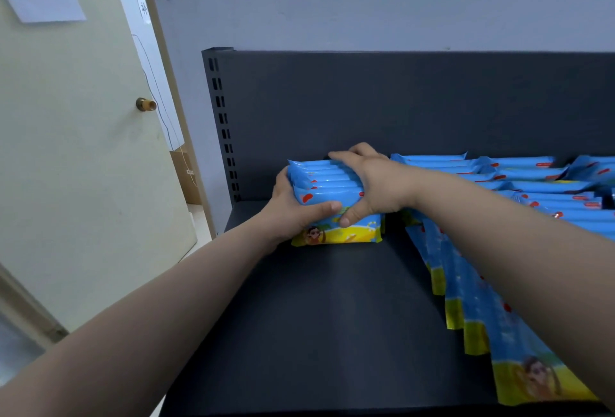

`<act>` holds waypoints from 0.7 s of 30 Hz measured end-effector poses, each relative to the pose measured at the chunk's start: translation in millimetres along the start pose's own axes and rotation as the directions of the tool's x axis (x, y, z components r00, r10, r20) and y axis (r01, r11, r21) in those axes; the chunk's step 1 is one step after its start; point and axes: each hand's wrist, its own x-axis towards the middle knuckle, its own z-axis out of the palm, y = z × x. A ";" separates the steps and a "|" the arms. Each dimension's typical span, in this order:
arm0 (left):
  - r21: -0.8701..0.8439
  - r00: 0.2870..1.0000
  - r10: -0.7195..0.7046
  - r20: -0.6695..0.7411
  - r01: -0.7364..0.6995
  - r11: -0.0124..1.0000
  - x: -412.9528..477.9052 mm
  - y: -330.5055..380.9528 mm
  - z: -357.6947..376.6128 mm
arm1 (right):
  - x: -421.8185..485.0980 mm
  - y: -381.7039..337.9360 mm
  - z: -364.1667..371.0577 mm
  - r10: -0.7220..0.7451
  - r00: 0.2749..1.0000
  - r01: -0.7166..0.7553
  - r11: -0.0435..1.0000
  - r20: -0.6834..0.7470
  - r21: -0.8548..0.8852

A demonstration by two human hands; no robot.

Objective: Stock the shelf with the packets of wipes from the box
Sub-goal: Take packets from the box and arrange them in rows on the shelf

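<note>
Dark shelf (332,310) was part-stocked: packet rows (532,180) lay right of the hands, left hand (293,210) and right hand (376,183) gripped another stack (327,183) between them, bare space lay nearer; box unseen.

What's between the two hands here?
A bundle of blue wipes packets, gripped at its sides by the left hand and right hand. The head view shows it.

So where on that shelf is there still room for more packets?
The widest bare patch of the shelf runs from the bundle of packets, gripped by the left hand and right hand, forward to the front edge, bordered on the right by the rows of packets. A slim strip lies between the bundle and the perforated upright. Rightward it is crowded.
</note>
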 end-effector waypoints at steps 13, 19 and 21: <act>0.019 0.987 0.044 0.155 -0.048 0.999 -2.3 -0.6 -6.6 | -8.6 0.9 14.8 0.157 0.986 -0.110 0.865 -0.056 0.490; 0.084 0.998 0.028 0.053 -0.032 0.996 -2.7 1.0 -7.6 | -5.7 2.9 8.9 0.174 0.984 -0.147 0.921 -0.044 0.360; 0.131 1.000 -0.007 -0.006 0.007 0.991 -1.6 0.3 -8.6 | -5.7 0.5 6.2 0.181 0.982 -0.161 0.946 -0.048 0.283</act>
